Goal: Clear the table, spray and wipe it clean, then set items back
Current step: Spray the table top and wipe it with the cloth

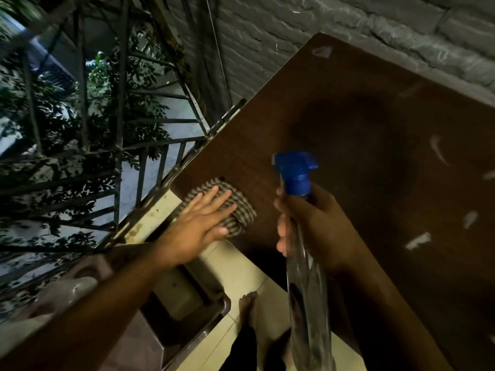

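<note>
Holding clear spray bottle (305, 277), liquid indiscernible

Smooth wood table (348, 145), woven cloth (241, 207), clear plastic bottle (308, 303)

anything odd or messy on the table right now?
Pale streaks and patches are scattered over the brown table, such as one near the far corner and several along the right side; residue or glare, can't tell. The left hand presses a bunched checked cloth at the table's near-left corner.
</note>
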A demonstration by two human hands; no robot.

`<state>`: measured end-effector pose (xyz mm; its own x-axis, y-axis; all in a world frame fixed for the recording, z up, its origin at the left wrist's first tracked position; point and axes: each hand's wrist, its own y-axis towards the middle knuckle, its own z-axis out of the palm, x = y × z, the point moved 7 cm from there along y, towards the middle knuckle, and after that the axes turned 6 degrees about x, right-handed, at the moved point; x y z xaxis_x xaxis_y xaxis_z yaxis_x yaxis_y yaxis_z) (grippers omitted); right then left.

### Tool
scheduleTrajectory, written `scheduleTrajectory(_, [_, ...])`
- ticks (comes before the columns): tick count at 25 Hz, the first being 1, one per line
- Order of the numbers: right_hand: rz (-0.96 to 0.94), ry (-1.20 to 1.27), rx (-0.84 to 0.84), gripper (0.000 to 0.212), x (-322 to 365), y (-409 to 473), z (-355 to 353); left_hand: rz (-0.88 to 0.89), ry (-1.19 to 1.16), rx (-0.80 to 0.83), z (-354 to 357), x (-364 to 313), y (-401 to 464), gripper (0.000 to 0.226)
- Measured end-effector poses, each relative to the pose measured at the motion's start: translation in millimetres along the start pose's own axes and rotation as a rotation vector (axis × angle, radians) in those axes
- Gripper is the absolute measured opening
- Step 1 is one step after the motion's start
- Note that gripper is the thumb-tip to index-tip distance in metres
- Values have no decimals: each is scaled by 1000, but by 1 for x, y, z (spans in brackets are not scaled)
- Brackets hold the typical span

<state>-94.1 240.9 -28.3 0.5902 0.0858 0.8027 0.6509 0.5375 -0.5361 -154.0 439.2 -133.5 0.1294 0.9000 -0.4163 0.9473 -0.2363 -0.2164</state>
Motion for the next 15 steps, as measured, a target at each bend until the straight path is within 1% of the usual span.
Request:
scheduleTrajectory(3, [16,47,18,11,-7,-4,-5,-236,-49,-81,-22,44,34,64])
scheduleTrajectory(5, [19,56,28,10,-11,-5,-6,-337,-29,-93,-31,41,60,60])
scheduleTrajectory(6, [24,61,36,9,-13,-7,-6,-352,-19,-93,-26,26,61,57])
scheduleTrajectory(7, [32,70,48,8,-14,-9,-4,-314,-20,-74,-16,5,54,54])
scheduleTrajectory(9, [58,104,78,10,-16,-14,0,-129,-15,-18,11,-36,18,55])
scheduleTrajectory(10, [69,120,85,12,-17,-16,-1,-63,0,1,15,-40,4,58])
scheduleTrajectory(11, [75,126,81,14,-18,-17,-3,-49,-13,1,11,-30,6,62])
scheduleTrajectory(12, [71,117,69,14,-17,-17,-6,-94,-19,-22,2,-10,21,64])
scheduleTrajectory(14, [46,62,36,13,-13,-15,-14,-298,-16,-76,-26,39,64,63])
scheduleTrajectory(15, [34,32,23,12,-10,-14,-19,-398,-3,-88,-38,52,80,59])
